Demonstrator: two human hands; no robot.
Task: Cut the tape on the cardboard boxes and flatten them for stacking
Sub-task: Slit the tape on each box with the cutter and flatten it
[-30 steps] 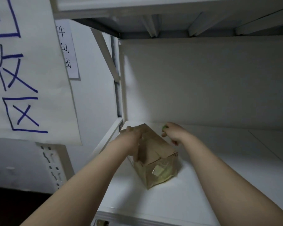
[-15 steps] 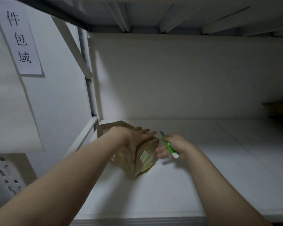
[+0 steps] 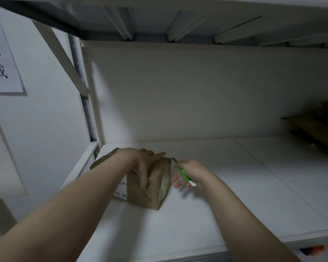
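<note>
A: The left hand lies flat on top of the cardboard box, fingers straight and thumb down the near face. It presses rather than grips.
B: And the right hand?
A: Curled round a green knife, blade out, pointing at the box's top right corner. It is just beside the corner, and I cannot tell if it touches.
B: Where does the box stand?
A: Upright at the left end of the white shelf, one corner towards us, a printed label on its left face. Flattened cardboard lies well apart, far right.
B: How will it handle?
A: Light, I'd judge, so it may skid on the smooth shelf when the blade drags. The creased walls look thin and would buckle if squeezed. Best to press down on the top near the edges, where the board is stiffest, with fingers off the seam.
B: The risk?
A: The blade slipping toward that steadying thumb.
</note>
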